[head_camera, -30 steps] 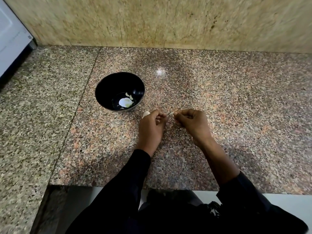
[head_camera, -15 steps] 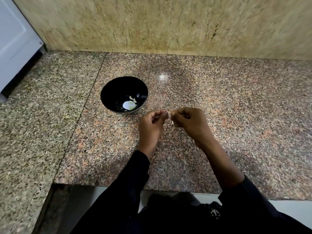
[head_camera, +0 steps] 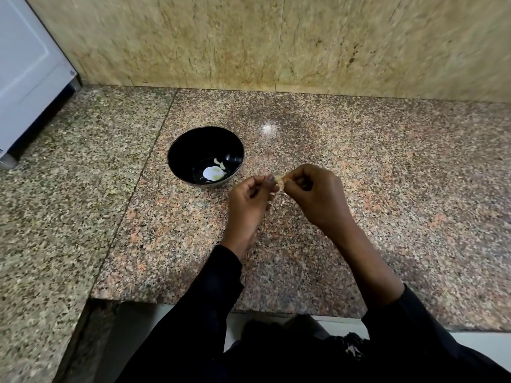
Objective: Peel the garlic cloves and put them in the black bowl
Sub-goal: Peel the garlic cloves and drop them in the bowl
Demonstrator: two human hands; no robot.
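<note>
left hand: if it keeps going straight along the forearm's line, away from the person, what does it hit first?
Probably the black bowl. The left hand, pinching a garlic clove with the right hand, sits just beside its near right rim. Depth is unclear; it might pass the rim and meet only the counter.

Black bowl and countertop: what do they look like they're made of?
The black bowl looks glossy, likely melamine or glazed ceramic: its inner wall mirrors pale highlights, but which cannot be told. The countertop looks like polished granite: speckled pink, grey and black grain, a bright light reflection, and a straight seam between slabs.
</note>
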